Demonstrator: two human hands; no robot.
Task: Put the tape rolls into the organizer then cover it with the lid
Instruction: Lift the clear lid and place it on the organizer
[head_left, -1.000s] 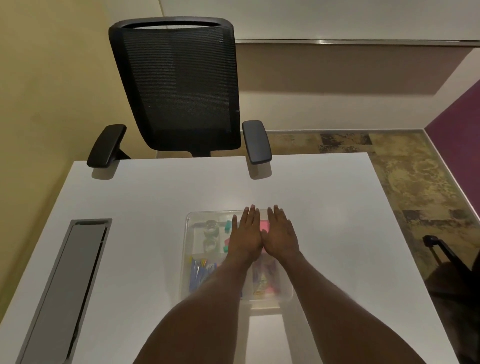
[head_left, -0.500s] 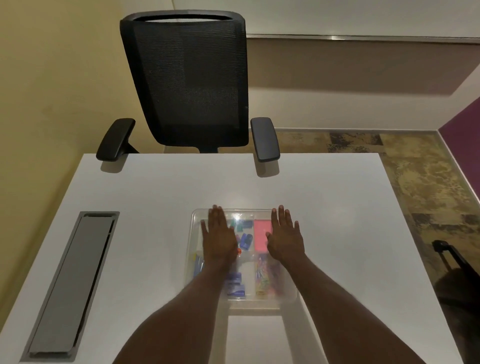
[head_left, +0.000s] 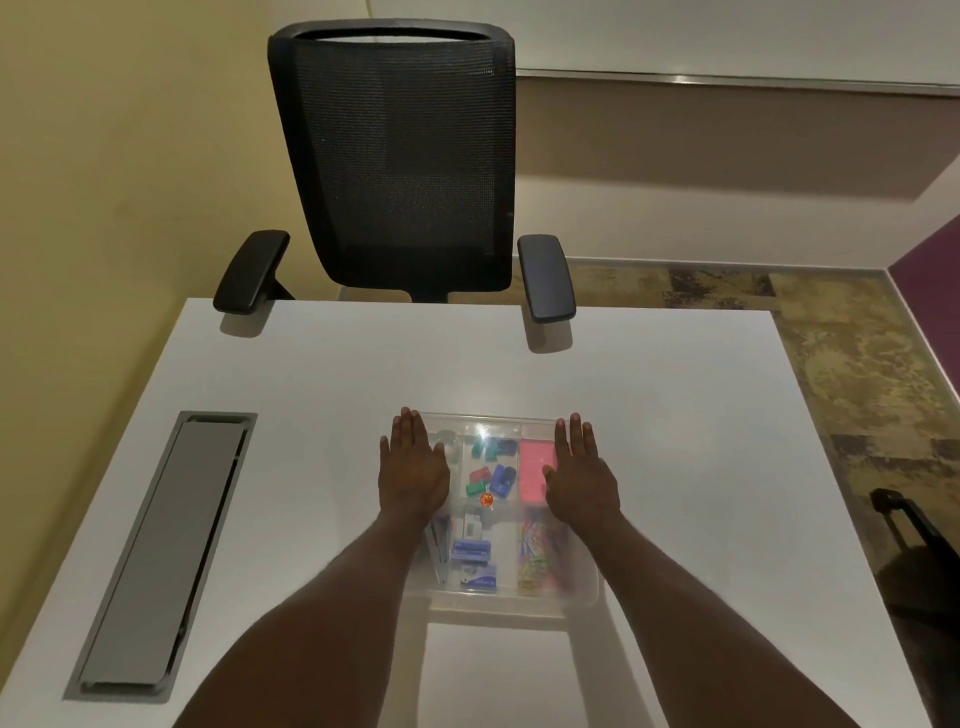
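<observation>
A clear plastic organizer lies on the white table, with a clear lid resting on top. My left hand lies flat on the lid's left side, fingers straight. My right hand lies flat on the right side. A clear tape roll shows in the far-left compartment, partly hidden by my left hand. Through the lid I see coloured clips, a pink pad, staple boxes and paper clips.
A black mesh office chair stands at the table's far edge, armrests over the tabletop. A grey cable hatch is set into the table at the left. A dark bag sits on the carpet at the right.
My hands have slid apart across the lid, from side by side at its middle to its left and right sides. The contents between them have come into view.
</observation>
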